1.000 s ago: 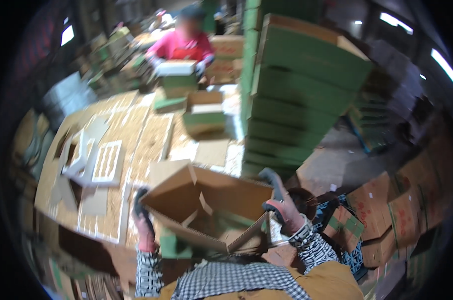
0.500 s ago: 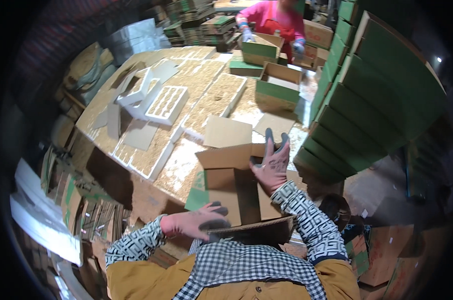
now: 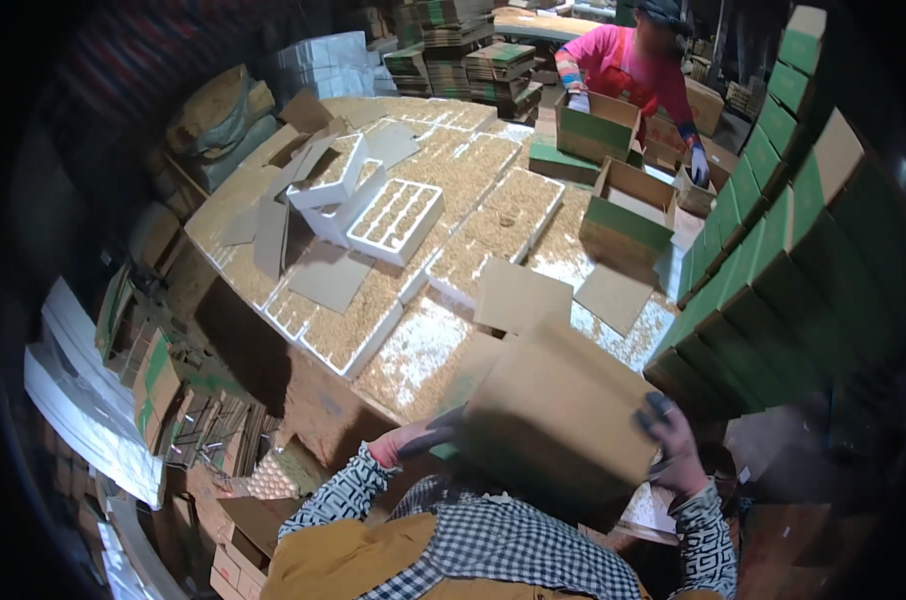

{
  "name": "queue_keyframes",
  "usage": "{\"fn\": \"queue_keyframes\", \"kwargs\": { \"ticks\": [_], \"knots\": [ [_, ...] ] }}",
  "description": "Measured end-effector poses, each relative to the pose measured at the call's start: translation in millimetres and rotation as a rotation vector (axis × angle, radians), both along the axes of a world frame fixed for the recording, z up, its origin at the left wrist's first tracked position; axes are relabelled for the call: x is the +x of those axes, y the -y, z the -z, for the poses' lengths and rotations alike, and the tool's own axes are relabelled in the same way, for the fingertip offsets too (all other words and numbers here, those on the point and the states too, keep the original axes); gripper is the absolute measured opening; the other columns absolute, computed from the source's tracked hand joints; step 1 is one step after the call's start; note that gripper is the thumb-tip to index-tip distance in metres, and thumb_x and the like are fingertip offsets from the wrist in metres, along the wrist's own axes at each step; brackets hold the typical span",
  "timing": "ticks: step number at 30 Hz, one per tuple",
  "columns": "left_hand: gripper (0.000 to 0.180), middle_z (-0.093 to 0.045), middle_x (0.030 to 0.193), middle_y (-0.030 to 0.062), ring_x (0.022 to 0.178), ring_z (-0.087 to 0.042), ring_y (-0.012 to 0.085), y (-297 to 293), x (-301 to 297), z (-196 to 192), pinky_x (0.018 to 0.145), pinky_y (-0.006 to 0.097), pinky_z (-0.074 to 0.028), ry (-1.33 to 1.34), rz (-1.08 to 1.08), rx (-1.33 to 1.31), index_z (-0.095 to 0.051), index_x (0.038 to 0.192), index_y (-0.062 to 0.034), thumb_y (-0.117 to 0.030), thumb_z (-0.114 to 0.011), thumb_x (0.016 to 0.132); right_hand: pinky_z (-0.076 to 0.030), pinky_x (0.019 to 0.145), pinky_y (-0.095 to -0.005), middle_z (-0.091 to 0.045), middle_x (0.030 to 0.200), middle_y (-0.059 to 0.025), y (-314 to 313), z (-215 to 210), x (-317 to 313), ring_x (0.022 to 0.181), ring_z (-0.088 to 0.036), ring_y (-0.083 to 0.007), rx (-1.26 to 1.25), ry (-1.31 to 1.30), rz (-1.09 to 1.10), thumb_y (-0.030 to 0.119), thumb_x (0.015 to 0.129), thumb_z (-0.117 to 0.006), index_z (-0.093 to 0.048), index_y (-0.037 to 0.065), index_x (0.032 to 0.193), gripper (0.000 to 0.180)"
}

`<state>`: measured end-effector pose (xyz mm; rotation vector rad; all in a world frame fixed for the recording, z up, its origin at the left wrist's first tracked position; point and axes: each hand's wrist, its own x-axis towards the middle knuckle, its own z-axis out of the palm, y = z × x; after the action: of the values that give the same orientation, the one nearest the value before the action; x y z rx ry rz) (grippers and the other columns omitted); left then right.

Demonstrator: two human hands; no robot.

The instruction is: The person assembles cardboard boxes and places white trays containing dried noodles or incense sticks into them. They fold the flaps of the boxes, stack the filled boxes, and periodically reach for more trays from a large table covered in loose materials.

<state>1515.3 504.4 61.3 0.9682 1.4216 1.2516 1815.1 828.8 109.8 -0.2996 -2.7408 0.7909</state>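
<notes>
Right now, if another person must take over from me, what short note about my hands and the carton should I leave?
Left hand: gloved, gripping the left side of the plain brown cardboard carton.
Right hand: gloved, gripping its right side.
The carton is lifted off the table, tilted, close to the chest, a closed face up.
Done: carton is formed and in hand.
Left: it is not yet set down. Finished green-and-brown cartons are stacked to the right; flat brown cardboard sheets lie on the long table.

Dim storeroom, long worktable [image 3: 273, 255], stacked cartons [image 3: 773, 250]
</notes>
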Motion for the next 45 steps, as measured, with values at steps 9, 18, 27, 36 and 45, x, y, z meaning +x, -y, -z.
{"fn": "queue_keyframes", "kwargs": {
  "ticks": [9, 18, 27, 36, 45],
  "knots": [
    [0.057, -0.051, 0.124, 0.0184, 0.108, -0.054, 0.0287, -93, -51, 17, 0.092, 0.039, -0.044, -0.580, -0.178, 0.073, -0.040, 0.138, -0.0097, -0.028, -0.058, 0.087, -0.045, 0.088, -0.0306, -0.058, 0.120, -0.0118, 22, 17, -59, 0.111, -0.053, -0.0202, -0.761, -0.112, 0.600, 0.017, 0.093, -0.050, -0.045, 0.003, 0.132, 0.042],
    [0.048, -0.051, 0.125, 0.0163, 0.112, -0.053, 0.0297, -25, -171, 157, 0.094, 0.042, -0.044, -0.729, -0.079, -0.266, -0.046, 0.130, -0.0067, -0.029, -0.057, 0.090, -0.034, 0.103, -0.0425, -0.038, 0.135, -0.0209, 59, 9, -99, 0.123, -0.039, -0.0387, -0.017, 0.279, 0.755, 0.010, 0.074, -0.071, -0.036, 0.006, 0.138, 0.073],
    [0.045, -0.043, 0.135, 0.0173, 0.119, -0.051, 0.0341, -121, -171, 186, 0.095, 0.044, -0.046, -1.090, 0.450, -0.192, -0.052, 0.126, -0.0146, -0.018, -0.060, 0.082, -0.039, 0.099, -0.0412, -0.046, 0.130, -0.0185, 65, 6, -132, 0.119, -0.045, -0.0367, 0.182, 0.320, 0.817, 0.012, 0.078, -0.068, -0.041, 0.005, 0.134, 0.063],
    [0.074, -0.045, 0.128, 0.0277, 0.118, -0.045, 0.0409, -100, -340, 50, 0.101, 0.042, -0.037, -1.255, -0.671, -0.094, -0.041, 0.131, 0.0024, -0.026, -0.075, 0.072, -0.035, 0.102, -0.0449, -0.037, 0.135, -0.0222, 64, 16, -113, 0.123, -0.039, -0.0413, 0.192, 0.398, 0.872, 0.012, 0.067, -0.075, -0.036, 0.003, 0.135, 0.079],
    [0.073, -0.054, 0.122, 0.0244, 0.111, -0.052, 0.0395, -141, -376, 100, 0.094, 0.044, -0.041, -0.282, -1.419, -0.610, -0.053, 0.117, 0.0062, -0.058, -0.059, 0.082, -0.033, 0.105, -0.0451, -0.036, 0.136, -0.0235, 69, 13, -112, 0.125, -0.037, -0.0413, 0.188, 0.442, 0.909, 0.014, 0.067, -0.075, -0.035, 0.002, 0.136, 0.080]
  ]
}}
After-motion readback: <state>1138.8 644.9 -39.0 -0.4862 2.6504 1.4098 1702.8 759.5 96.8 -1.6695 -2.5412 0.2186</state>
